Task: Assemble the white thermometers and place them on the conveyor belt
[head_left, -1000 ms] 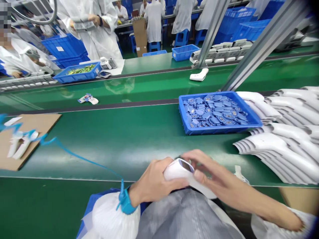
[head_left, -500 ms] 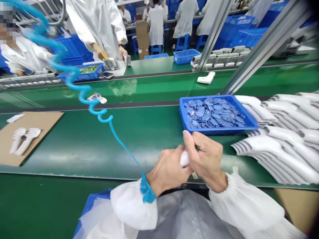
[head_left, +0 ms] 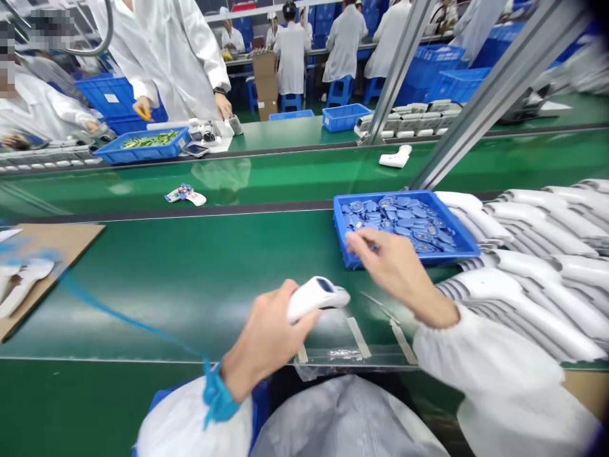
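My left hand [head_left: 269,333] is wrapped round a white thermometer gun [head_left: 309,299], with a dark oval window on its upper end and its head pointing right. A blue wrist strap [head_left: 219,393] is round my left wrist. My right hand [head_left: 392,263] is at the front edge of a blue bin [head_left: 343,249], apart from the thermometer gun. Its fingers are curled together, and anything between them is too small or blurred to make out. Many flat blue pieces [head_left: 409,216] fill the bin. Below my right hand, a thin tool [head_left: 380,307] lies on the green table.
Stacked white pistol-shaped shells [head_left: 528,285] stand at the right. At the left, white parts [head_left: 28,279] lie on a cardboard sheet [head_left: 78,238]. Across the table are a small assembly [head_left: 185,194], a white shell [head_left: 396,156] and a metal post [head_left: 476,101]. Co-workers sit and stand beyond.
My hands, together on the white thermometer gun before, have come apart. The left has moved left with it; the right has drawn away to the bin's edge. The blue coiled cord has swung left.
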`<state>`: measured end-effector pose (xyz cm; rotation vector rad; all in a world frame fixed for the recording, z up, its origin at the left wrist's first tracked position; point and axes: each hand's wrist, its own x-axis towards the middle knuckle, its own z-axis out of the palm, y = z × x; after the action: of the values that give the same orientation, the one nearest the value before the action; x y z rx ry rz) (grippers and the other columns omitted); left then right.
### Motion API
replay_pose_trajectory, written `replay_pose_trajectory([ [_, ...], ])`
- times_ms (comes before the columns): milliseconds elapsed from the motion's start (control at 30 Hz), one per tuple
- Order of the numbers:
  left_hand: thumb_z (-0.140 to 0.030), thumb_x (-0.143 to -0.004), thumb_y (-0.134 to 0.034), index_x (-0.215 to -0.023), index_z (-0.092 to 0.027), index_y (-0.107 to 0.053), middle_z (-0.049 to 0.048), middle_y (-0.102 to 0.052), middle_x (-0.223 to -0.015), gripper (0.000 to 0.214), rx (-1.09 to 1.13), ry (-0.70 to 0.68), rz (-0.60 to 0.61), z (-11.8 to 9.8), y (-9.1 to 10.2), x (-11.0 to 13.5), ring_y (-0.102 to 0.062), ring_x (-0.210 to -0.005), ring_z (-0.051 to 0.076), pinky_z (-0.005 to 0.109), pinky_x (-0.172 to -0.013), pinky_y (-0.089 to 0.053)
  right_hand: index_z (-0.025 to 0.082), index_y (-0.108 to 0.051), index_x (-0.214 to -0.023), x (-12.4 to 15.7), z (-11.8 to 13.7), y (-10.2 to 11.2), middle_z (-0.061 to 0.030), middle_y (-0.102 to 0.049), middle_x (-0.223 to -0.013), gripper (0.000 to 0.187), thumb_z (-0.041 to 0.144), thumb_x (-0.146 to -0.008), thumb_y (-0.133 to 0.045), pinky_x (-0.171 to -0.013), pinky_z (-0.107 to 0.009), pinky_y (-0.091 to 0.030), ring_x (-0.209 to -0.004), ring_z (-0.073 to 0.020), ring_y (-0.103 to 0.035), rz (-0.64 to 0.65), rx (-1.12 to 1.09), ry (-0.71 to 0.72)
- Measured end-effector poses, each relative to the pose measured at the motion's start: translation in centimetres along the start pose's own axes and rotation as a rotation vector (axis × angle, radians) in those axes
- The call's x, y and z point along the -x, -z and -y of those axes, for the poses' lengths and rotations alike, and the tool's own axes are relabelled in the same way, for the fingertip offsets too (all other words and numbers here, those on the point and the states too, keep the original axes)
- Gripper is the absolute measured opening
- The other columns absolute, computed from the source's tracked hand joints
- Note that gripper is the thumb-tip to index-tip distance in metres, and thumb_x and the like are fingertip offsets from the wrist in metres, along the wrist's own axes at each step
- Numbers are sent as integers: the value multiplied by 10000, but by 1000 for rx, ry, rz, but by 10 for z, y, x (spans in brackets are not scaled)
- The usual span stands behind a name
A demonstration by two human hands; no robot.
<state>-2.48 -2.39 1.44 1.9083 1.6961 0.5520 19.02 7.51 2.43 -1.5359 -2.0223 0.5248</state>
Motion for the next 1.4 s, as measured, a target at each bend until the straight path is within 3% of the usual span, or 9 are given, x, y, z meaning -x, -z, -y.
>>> replay_pose_trajectory([
  [133,-260,-881,-701,-1195,-211,-568,68,-702,-1093,345,-260,-72,-126,22,20,-5,-655,-961,262,376,-814,-487,159,-751,-917,-39,-46,6,-111,-736,-964,166,280,-808,-719,-800,-369,-450,-862,-249,-639,-9,151,-16],
  [267,-187,-911,-636,-1067,-172,-631,110,-706,-1018,157,-584,-121,-68,20,13,-20,-631,-972,312,420,-810,-472,195,-726,-768,-50,-61,0,-74,-720,-867,127,311,-743,-769,-776,-357,-451,-837,-239,-619,38,129,5],
  [467,-370,-981,-562,-1207,-174,-575,95,-695,-1120,299,67,76,-254,31,18,-27,-660,-994,255,375,-856,-504,194,-683,-882,-40,-49,8,-46,-727,-844,192,371,-897,-610,-793,-353,-492,-787,-199,-655,1,-26,-2],
  [600,-494,-1012,-497,-1113,-152,-582,84,-689,-1052,367,567,105,-121,25,16,-25,-656,-924,202,308,-781,-515,185,-666,-1109,-16,-26,14,-69,-736,-921,348,473,-927,-596,-754,-363,-576,-780,-200,-699,3,-366,-110],
  [833,-346,-998,-563,-1089,-222,-572,9,-672,-993,154,217,-89,37,-24,9,-27,-589,-884,188,310,-777,-431,234,-767,-1064,35,28,13,-39,-732,-928,311,482,-893,-693,-706,-328,-608,-711,-146,-661,170,-806,-126],
  [933,-337,-1025,-521,-1067,-220,-548,19,-661,-1005,127,159,-153,69,-29,11,-29,-586,-896,198,322,-782,-433,268,-771,-1083,43,32,9,-40,-742,-1086,249,429,-946,-639,-695,-320,-609,-775,-154,-684,128,-754,-27],
  [1100,-379,-1065,-438,-1106,-191,-540,61,-653,-1049,218,28,-237,96,-23,7,-26,-579,-887,211,352,-787,-438,262,-718,-1221,50,32,5,-36,-730,-1257,278,335,-987,-587,-1004,-386,-560,-1149,-224,-683,73,-458,137],
  [1300,-311,-1049,-431,-1035,-175,-580,67,-655,-961,203,20,-350,-140,-17,-18,-28,-579,-871,214,364,-815,-439,210,-685,-1129,60,27,-15,-52,-761,-1087,219,241,-1025,-495,-862,-320,-586,-977,-186,-713,-201,-220,286],
  [1400,-291,-1015,-474,-985,-174,-605,48,-632,-849,178,-73,-377,-133,-19,-22,-34,-559,-772,207,354,-716,-410,186,-672,-1136,66,20,-26,-53,-761,-1071,212,218,-1027,-492,-842,-297,-576,-947,-171,-711,-265,-174,245],
])
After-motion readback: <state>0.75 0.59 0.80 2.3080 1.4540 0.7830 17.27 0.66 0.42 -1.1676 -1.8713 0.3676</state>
